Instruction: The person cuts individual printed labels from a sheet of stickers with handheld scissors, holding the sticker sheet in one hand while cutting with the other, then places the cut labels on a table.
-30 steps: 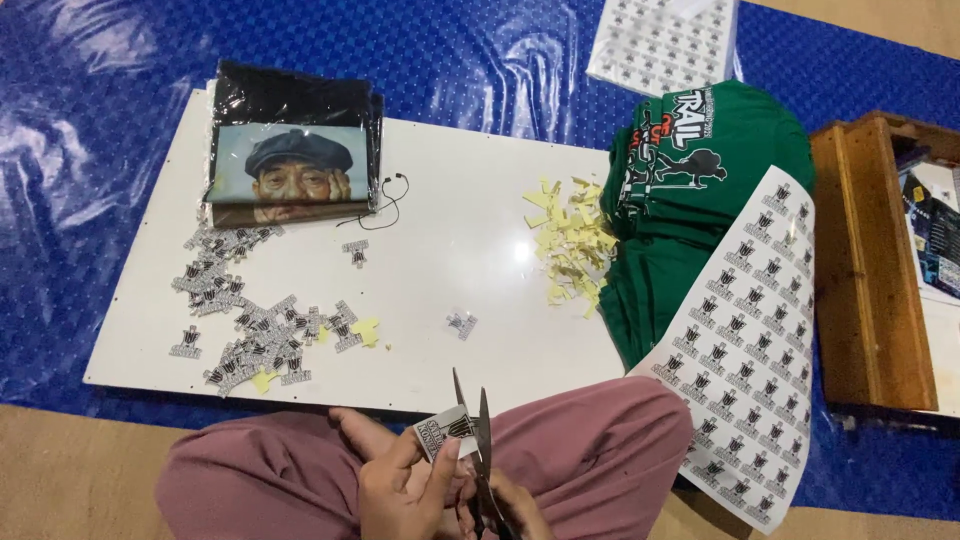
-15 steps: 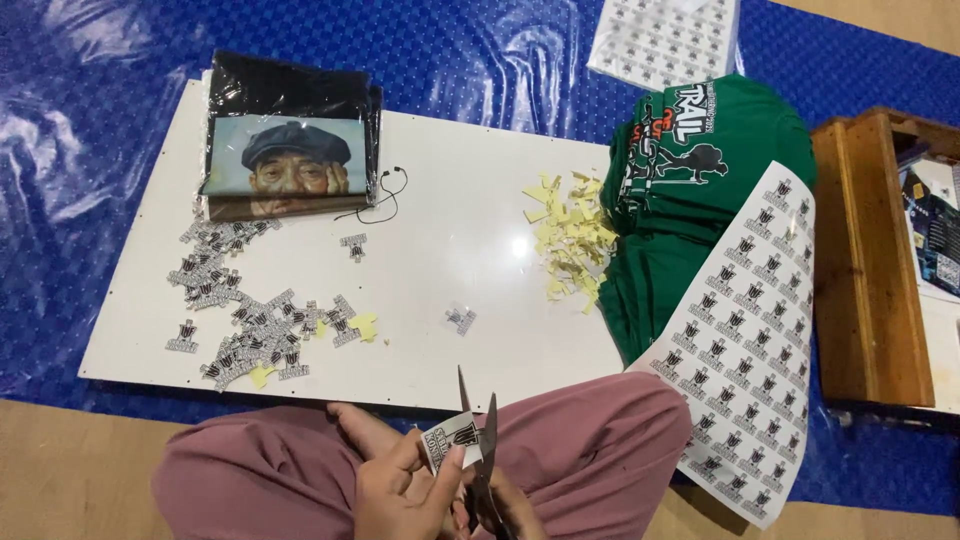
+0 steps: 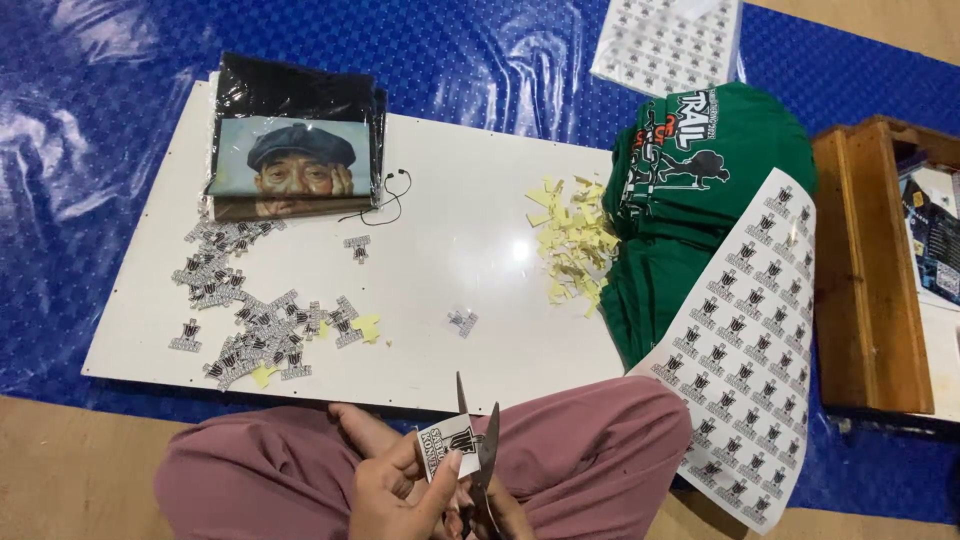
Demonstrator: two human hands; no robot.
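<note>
A: Head view, near edge: left hand point(image 3: 395, 490) pinching a small sticker point(image 3: 447, 443) between thumb and fingertips, held above the lap, just near of the board point(image 3: 450, 240).

B: And the right hand point(image 3: 505, 510)?

A: Mostly hidden under the left; closed round the handles of the scissors point(image 3: 478, 445), by the look of it. Blades slightly parted, pointing far, touching the sticker's right edge.

B: Advice for the cut?

A: Best to trim close to the printed outline, turning the sticker rather than the scissors. Short snips, thumb kept clear of the blades.

B: Elsewhere?

A: Cut stickers point(image 3: 245, 320) piled far left on the board, yellow scraps point(image 3: 570, 240) far right beside green shirts point(image 3: 690, 210). Uncut sheet point(image 3: 745, 350) at right, draped over the knee, within reach. Dark folded shirts point(image 3: 295, 140) at far left.
</note>
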